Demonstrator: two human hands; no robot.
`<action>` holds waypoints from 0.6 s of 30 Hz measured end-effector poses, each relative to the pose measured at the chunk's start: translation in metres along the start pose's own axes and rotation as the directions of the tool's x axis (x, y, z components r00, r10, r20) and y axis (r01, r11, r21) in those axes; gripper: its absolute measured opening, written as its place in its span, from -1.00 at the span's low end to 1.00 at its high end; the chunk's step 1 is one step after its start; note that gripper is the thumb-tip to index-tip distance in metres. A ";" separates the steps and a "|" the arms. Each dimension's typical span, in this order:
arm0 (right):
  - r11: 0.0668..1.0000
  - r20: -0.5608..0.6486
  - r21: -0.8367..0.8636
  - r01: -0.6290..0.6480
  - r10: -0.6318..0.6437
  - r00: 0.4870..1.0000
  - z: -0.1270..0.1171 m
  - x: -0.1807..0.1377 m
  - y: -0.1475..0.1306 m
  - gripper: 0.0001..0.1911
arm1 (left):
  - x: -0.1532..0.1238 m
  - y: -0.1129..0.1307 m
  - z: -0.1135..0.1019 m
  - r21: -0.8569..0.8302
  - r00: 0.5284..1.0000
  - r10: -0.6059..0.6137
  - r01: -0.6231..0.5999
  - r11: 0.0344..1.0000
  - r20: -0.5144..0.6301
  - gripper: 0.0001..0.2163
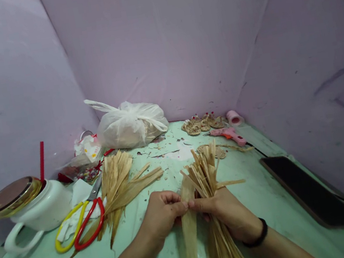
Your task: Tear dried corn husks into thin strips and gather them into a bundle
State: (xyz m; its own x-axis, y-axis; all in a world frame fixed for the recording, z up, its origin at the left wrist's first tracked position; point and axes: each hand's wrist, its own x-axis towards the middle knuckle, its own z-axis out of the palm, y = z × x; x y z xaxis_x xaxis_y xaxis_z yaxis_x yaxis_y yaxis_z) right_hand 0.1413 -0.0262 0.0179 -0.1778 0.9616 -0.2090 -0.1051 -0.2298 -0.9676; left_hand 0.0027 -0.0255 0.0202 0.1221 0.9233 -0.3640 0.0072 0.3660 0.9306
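A wide, pale dried leaf strip (190, 236) runs up between my two hands. My left hand (165, 216) pinches its left edge with thumb and fingertips. Thumb to thumb with it, my right hand (227, 210) pinches the same strip at its right edge. A bundle of narrow dried strips (204, 176) passes through my right hand, its ends fanning out above and below. Part of the bundle is hidden behind the palm and thumb. To the left lies another pile of dried strips (118, 182), with scissors (93, 199) with yellow and red handles beside it.
A white mug (46, 207) with a lid stands at the left. Behind are a tied plastic bag (131, 124), coiled woven pieces (202, 124), a pink glue gun (229, 135) and a pink roll (234, 117). A dark phone (307, 190) lies at the right.
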 end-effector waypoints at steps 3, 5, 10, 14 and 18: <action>0.998 -0.035 -0.043 0.035 -0.036 0.999 0.003 -0.002 -0.001 -0.86 | 0.000 -0.002 0.002 0.032 0.999 0.043 -0.043 0.999 0.001 -0.88; 0.998 -0.092 -0.060 0.034 -0.039 0.995 0.006 -0.003 0.000 -0.88 | -0.001 -0.004 0.004 0.046 0.996 0.088 -0.088 0.995 -0.005 -0.91; 0.996 -0.168 -0.046 -0.077 0.068 0.983 0.006 -0.003 0.003 -0.81 | -0.001 -0.007 0.005 -0.070 0.994 0.095 -0.091 0.993 0.050 -0.90; 0.978 -0.036 0.194 -0.074 0.082 0.996 -0.002 -0.001 0.004 -0.86 | 0.003 -0.005 -0.004 -0.266 0.989 0.059 -0.020 0.964 0.139 -0.83; 0.908 -0.002 0.409 -0.096 0.106 0.994 -0.010 0.003 0.001 -0.74 | 0.008 -0.001 -0.015 -0.397 0.987 0.025 0.041 0.917 0.160 -0.84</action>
State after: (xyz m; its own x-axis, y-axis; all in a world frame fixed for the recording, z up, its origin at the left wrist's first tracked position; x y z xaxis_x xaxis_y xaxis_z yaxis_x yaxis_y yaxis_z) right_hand 0.1503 -0.0225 0.0146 -0.1856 0.9322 -0.3106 -0.4781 -0.3618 -0.8003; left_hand -0.0113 -0.0167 0.0155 0.2793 0.9019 -0.3296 -0.3822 0.4193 0.8235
